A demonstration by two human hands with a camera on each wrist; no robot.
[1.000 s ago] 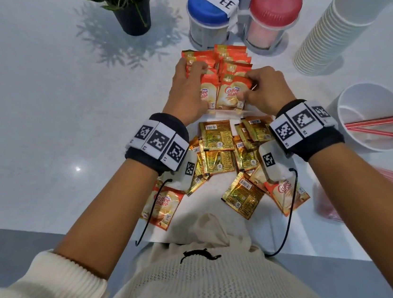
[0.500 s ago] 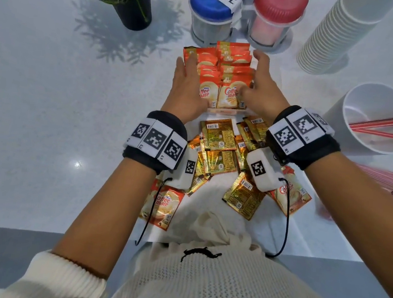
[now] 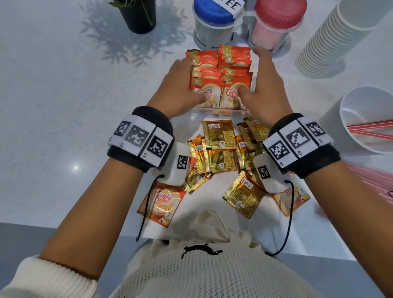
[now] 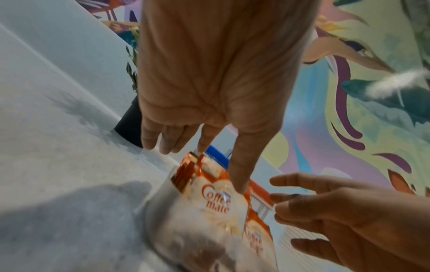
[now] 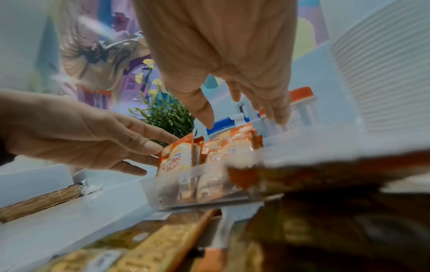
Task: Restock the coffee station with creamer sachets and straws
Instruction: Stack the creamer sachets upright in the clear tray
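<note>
Orange Coffee mate creamer sachets [image 3: 224, 75] stand in two rows in a clear tray [image 3: 220, 111] in front of the jars. My left hand [image 3: 179, 82] lies along the tray's left side with straight fingers, its thumb [image 4: 239, 184] touching the front sachet [image 4: 216, 198]. My right hand [image 3: 257, 78] reaches along the right side, fingers stretched toward the jars, thumb on the front right sachet. In the right wrist view the tray [image 5: 204, 195] and sachets [image 5: 209, 156] sit between both hands. Neither hand grips anything. Red straws [image 3: 383, 127] lean in a white cup [image 3: 341, 127].
Loose gold and orange sachets [image 3: 220, 151] lie scattered near the table's front edge under my wrists. A blue-lidded jar [image 3: 214, 12] labelled COFFEE and a red-lidded jar [image 3: 278, 17] stand behind the tray. Stacked paper cups [image 3: 335, 39] are at right, a potted plant [image 3: 137, 15] at left, a straw pack [image 3: 383, 189] far right.
Both hands went from curled over the sachets to straight fingers along the tray's sides, the right hand reaching farther toward the jars.
</note>
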